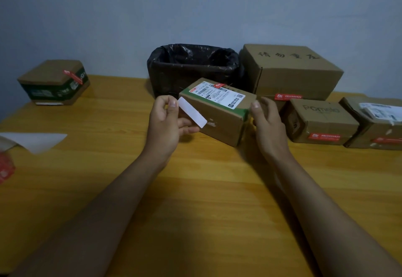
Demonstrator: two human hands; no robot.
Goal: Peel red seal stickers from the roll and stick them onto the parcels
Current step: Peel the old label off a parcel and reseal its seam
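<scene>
We look down on a wooden worktop [195,200] set against a plain wall. The largest thing on it is a big brown carton [291,74] with handwritten characters on its lid, at the back right. Beside it on the left stands a bin lined with a black bag [191,67], directly behind the parcel we handle. A row of smaller parcels runs along the right: one printed "Pomelo" [319,122] and another at the frame edge [376,124], each with a red seal on its front face. A green-and-brown box [54,81] sits well apart at the back left, also sealed in red. At the left edge lie a white sheet [37,141] and a blurred red sticker roll [5,168].

The central parcel [219,111] is tilted, its long axis running from near left to far right, shipping label upward, a red seal sticker [219,85] at its far top edge.

Our left hand [167,124] is raised, palm inward, its grip pinching a white strip [192,115] that slants down toward the right across the parcel's left end. Our right hand [267,124] has its fingers curled round the parcel's right end, thumb on the top corner.
</scene>
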